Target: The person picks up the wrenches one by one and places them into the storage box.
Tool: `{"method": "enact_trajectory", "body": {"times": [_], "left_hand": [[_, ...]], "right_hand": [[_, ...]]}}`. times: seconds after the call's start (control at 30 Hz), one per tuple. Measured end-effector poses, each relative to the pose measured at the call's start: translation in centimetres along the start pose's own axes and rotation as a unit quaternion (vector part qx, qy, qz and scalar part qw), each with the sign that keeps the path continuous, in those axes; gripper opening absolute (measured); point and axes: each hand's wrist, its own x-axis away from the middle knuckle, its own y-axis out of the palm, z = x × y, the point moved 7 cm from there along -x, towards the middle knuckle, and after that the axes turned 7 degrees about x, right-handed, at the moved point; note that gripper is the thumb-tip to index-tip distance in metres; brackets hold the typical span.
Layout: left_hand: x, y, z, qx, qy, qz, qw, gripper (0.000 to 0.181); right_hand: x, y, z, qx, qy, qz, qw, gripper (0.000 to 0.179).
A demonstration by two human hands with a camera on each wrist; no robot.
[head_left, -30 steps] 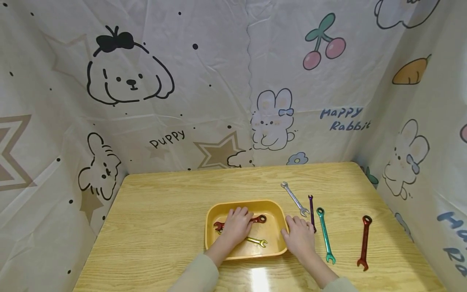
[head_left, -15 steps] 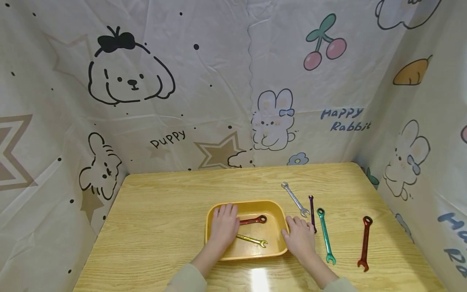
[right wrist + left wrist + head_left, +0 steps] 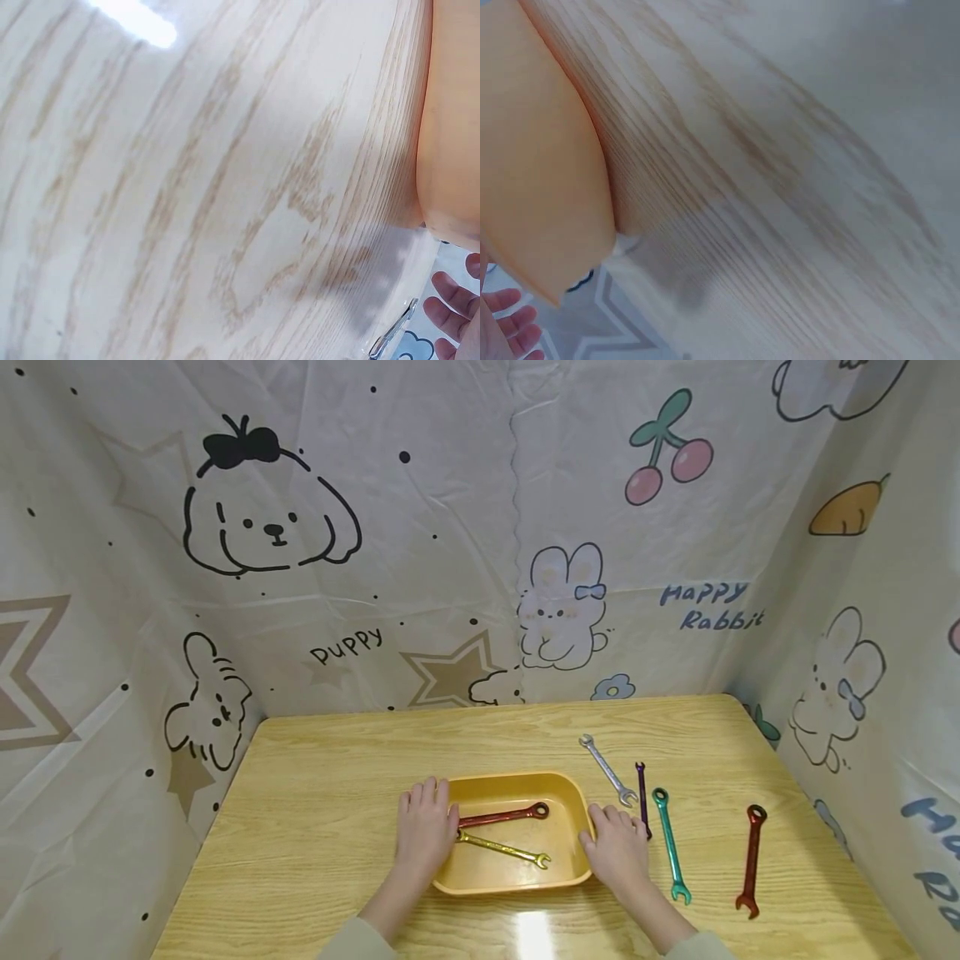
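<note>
A yellow plastic tray [image 3: 525, 889] stands on the table, with a red wrench [image 3: 501, 816] and a gold wrench [image 3: 504, 847] lying in it. My left hand [image 3: 422, 832] is over the tray's left rim, covering it, and holds no wrench. Its fingers [image 3: 516, 324] show relaxed beyond the tray wall in the left wrist view. At the right rim my right hand [image 3: 618, 850] holds the tray, thumb on the rim and fingers outside. Those fingers [image 3: 448, 304] appear slightly bent in the right wrist view. The left ends of both wrenches are partly hidden by the left hand.
Right of the tray lie a silver wrench [image 3: 606, 768], a purple wrench [image 3: 642, 797], a teal wrench [image 3: 671, 847] and a dark red wrench [image 3: 751, 860]. The wooden table [image 3: 322, 827] is surrounded by a printed cloth [image 3: 435, 543].
My left hand has left the red wrench inside the tray and moved left onto the rim, uncovering more of both wrenches. The right hand has stayed at the right rim.
</note>
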Motion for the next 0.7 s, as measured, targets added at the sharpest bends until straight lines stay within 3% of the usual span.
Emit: {"method": "enact_trajectory", "body": {"times": [0.23, 0.7], "left_hand": [[0.7, -0.7, -1.0, 0.026, -0.022, 0.008, 0.9994, 0.037], [2.1, -0.8, -1.7, 0.004, -0.052, -0.03, 0.9982, 0.041]], "right_hand": [[0.0, 0.0, 0.1, 0.0, 0.0, -0.001, 1.0, 0.038], [0.0, 0.2, 0.1, 0.001, 0.001, -0.002, 1.0, 0.037]]}}
